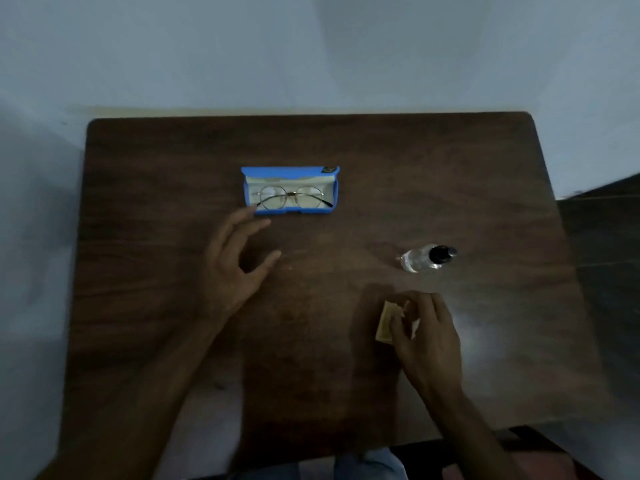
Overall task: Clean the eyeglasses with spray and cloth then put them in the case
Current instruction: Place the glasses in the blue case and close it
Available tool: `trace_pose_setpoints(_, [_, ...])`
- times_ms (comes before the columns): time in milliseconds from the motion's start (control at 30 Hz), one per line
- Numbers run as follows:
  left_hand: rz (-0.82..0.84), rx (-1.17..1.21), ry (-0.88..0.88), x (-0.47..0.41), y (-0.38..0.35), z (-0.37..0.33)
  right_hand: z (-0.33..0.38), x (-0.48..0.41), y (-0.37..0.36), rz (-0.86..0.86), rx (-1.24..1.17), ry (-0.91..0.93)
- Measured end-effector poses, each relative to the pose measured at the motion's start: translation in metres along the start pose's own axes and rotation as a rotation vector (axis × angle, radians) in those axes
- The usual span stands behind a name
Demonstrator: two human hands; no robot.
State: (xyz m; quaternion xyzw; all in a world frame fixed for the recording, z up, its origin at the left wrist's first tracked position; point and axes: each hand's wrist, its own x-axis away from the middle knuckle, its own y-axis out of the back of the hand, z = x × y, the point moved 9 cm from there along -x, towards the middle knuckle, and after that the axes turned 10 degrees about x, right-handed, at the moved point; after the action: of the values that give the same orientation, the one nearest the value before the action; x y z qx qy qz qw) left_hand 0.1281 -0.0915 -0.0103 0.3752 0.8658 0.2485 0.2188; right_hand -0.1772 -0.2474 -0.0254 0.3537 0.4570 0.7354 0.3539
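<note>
Gold-coloured thin metal is seen in the frame of the eyeglasses (292, 197), which have round lenses and are laid inside the case (291, 212) with both temples folded. The case is blue outside and pale inside, and it is open: its lid (291, 173) is turned back toward the far edge of the desk (346, 150). The case is placed a little left of the middle of the desk, closer to the far edge than to the near edge, with its long side parallel to the far edge.

The left hand (235, 268) is held just beside the near left corner of the case. Its fingers (242, 220) are spread and relaxed, the thumb is kept apart, and nothing is held in it. It cannot be told if a fingertip touches the case.

The cloth (385, 322), yellowish and folded, is pinched by the right hand (427, 336), whose fingers are curled around it. This hand is found over the right half of the desk, nearer to the near edge, well apart from the case.

The spray bottle (424, 258), made of clear plastic with a black cap, is placed between the right hand and the right edge of the desk, untouched. It cannot be told if it stands or lies.

The desk is of dark brown wood with rounded far corners, and a pale wall (311, 46) is seen behind it.
</note>
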Motion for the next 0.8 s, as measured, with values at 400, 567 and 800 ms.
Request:
trace_pose_setpoints(400, [0.148,0.527,0.605,0.108,-0.139,-0.054,-0.025,0.008,-0.016,0.106,-0.214,-0.180])
trace_pose_setpoints(567, [0.253,0.826,0.835,0.109,-0.170,-0.067,-0.020,0.015,-0.005,0.133,-0.693,-0.166])
trace_pose_setpoints(800, [0.196,1.033,0.825,0.093,-0.151,-0.087,-0.013,0.008,0.009,0.208,-1.030,-0.138])
